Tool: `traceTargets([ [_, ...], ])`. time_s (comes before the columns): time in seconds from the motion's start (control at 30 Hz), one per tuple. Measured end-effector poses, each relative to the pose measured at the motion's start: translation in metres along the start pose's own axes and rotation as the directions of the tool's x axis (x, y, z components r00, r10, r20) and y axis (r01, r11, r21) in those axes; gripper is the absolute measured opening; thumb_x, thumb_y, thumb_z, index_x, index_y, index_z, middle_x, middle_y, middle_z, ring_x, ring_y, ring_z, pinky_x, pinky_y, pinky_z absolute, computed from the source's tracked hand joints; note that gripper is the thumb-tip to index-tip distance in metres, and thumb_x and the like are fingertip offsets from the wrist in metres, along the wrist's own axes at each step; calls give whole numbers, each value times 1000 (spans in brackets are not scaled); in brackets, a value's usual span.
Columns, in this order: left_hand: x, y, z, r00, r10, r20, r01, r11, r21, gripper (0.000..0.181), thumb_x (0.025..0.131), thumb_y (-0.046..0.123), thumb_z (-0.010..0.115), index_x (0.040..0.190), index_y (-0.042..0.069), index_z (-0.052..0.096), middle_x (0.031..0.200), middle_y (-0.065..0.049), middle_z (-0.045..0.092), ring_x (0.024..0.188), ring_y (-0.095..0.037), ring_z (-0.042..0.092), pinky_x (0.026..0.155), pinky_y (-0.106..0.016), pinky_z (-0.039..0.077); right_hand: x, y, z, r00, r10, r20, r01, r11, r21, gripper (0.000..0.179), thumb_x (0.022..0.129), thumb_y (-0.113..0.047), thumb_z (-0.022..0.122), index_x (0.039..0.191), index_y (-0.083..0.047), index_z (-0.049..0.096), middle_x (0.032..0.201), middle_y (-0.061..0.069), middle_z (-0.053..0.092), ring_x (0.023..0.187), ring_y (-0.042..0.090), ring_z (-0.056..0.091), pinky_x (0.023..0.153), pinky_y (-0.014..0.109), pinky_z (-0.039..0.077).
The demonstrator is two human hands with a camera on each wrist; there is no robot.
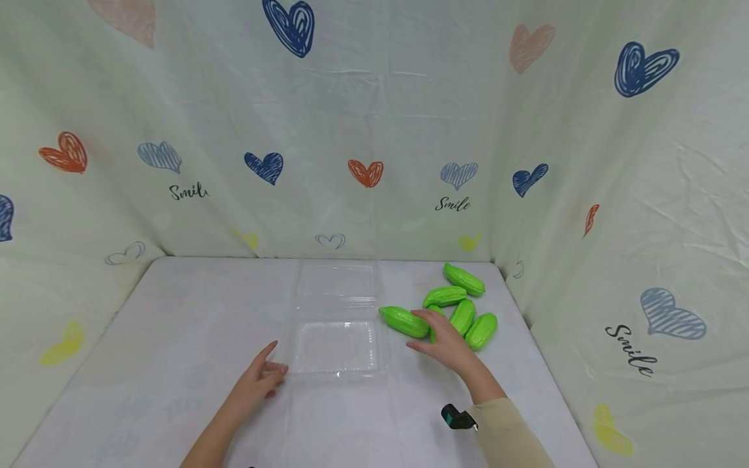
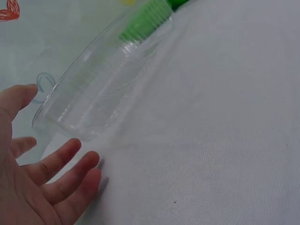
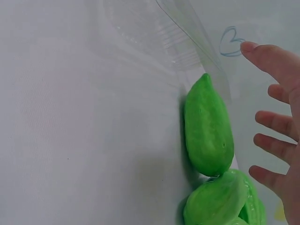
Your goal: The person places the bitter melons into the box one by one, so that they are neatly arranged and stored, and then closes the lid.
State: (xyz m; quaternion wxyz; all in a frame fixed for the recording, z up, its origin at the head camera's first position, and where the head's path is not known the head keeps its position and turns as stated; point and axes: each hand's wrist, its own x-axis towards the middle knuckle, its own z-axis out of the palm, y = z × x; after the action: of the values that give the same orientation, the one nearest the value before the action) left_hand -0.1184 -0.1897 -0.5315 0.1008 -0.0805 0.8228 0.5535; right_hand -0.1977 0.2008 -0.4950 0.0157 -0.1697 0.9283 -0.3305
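Note:
A clear plastic clamshell box (image 1: 336, 351) lies on the table with its lid (image 1: 336, 283) folded back behind it. My left hand (image 1: 257, 380) is beside the box's left edge, fingers spread and holding nothing; the left wrist view shows its fingertips (image 2: 92, 159) close to the box's end. On the right, several bright green, ridged gourd-shaped vegetables lie in a loose group. One green gourd (image 1: 404, 322) points toward the box, at the group's left. My right hand (image 1: 447, 341) hovers over that gourd's right end, thumb and fingers apart; it partly hides another gourd.
The other gourds reach toward the table's back right corner, the farthest gourd (image 1: 465, 279) close to the rear edge. A heart-printed curtain (image 1: 374, 130) hangs behind and along both sides of the white table (image 1: 193, 325).

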Motion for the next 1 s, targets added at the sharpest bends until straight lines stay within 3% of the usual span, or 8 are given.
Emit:
traceTargets([
  [0.3,0,-5,6,996,-80,31,84,986,-147,68,99,21,57,152,2,19,109,-20,63,83,-27,67,65,-40,58,15,4,4,1000,-1,23,2,999,-41,64,82,-27,80,137,-10,54,136,10,53,129,33,45,105,51,37],
  [0.6,-2,-11,12,993,-106,53,117,945,-305,66,99,19,58,154,11,22,105,-16,64,85,-27,67,66,-43,58,27,8,6,999,-35,36,37,997,-63,60,80,-24,82,132,-8,58,132,11,56,126,34,48,105,50,37],
  [0.83,-2,-14,16,993,-110,52,122,928,-352,62,99,19,57,153,17,26,102,-14,65,84,-28,67,65,-42,58,35,12,9,999,-13,45,16,998,-53,57,78,-22,83,130,-10,60,131,10,57,125,33,49,104,50,38],
  [1.0,-1,-18,18,995,-83,48,95,937,-336,63,100,21,56,154,18,25,102,-13,65,82,-27,67,59,-39,57,39,13,10,997,16,70,-14,999,-29,56,79,-20,83,130,-12,60,133,8,56,127,31,48,105,49,37],
])
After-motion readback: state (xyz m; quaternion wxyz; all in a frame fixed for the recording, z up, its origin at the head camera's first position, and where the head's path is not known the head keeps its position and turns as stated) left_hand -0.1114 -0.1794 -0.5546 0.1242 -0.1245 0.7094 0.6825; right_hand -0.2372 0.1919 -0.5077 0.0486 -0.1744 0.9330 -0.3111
